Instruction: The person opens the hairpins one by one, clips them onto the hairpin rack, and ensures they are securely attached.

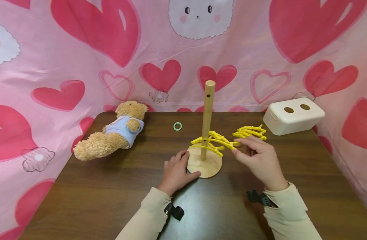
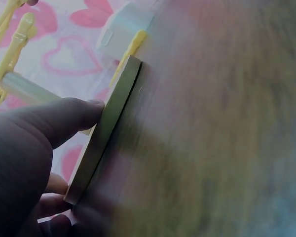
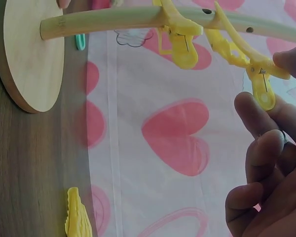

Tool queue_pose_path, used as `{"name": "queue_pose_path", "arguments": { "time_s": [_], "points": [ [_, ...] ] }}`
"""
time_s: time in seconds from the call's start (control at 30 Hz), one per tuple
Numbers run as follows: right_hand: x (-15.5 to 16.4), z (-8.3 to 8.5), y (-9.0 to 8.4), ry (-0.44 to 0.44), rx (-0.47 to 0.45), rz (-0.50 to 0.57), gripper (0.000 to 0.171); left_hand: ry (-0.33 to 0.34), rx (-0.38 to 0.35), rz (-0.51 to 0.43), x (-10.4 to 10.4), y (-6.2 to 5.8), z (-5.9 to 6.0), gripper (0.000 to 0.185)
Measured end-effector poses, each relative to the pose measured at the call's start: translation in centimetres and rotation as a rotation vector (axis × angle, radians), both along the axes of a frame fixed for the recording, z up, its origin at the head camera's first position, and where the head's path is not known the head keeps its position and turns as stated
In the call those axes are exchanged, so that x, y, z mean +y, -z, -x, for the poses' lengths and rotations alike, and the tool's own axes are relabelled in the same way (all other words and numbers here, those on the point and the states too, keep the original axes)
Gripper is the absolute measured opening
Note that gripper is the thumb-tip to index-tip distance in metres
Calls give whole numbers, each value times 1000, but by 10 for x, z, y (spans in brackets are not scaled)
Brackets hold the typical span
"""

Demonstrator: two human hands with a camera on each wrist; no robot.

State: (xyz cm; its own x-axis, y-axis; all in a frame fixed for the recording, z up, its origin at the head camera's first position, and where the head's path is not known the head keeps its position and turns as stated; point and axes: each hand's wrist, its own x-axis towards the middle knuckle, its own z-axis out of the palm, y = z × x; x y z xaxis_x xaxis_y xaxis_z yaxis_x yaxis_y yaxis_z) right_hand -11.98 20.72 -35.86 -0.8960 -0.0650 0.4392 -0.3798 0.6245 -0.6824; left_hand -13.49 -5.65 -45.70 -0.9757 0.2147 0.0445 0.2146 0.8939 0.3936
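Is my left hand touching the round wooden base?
Touching: the left wrist view shows the left hand, thumb tip against the edge of the wooden base.

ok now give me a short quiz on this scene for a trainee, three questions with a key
1. Multiple choice: what does the right grip pinch?
a) a green ring
b) a yellow clip
c) a teddy bear

2. True or false: the left grip touches the round wooden base.

3. Fill in the blank: the white box has two round ____ in it.

Key:
1. b, a yellow clip
2. True
3. holes
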Motion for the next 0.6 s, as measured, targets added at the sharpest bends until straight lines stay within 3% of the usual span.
{"name": "queue_pose_path", "arguments": {
  "time_s": [0.27,0.6],
  "points": [
    [-5,0,0,8,22,18,25,-25,-19,15,3,-5,1,94],
    [-14,2,-1,-7,10,58,27,-21,-13,25,5,-2,3,95]
  ]
}}
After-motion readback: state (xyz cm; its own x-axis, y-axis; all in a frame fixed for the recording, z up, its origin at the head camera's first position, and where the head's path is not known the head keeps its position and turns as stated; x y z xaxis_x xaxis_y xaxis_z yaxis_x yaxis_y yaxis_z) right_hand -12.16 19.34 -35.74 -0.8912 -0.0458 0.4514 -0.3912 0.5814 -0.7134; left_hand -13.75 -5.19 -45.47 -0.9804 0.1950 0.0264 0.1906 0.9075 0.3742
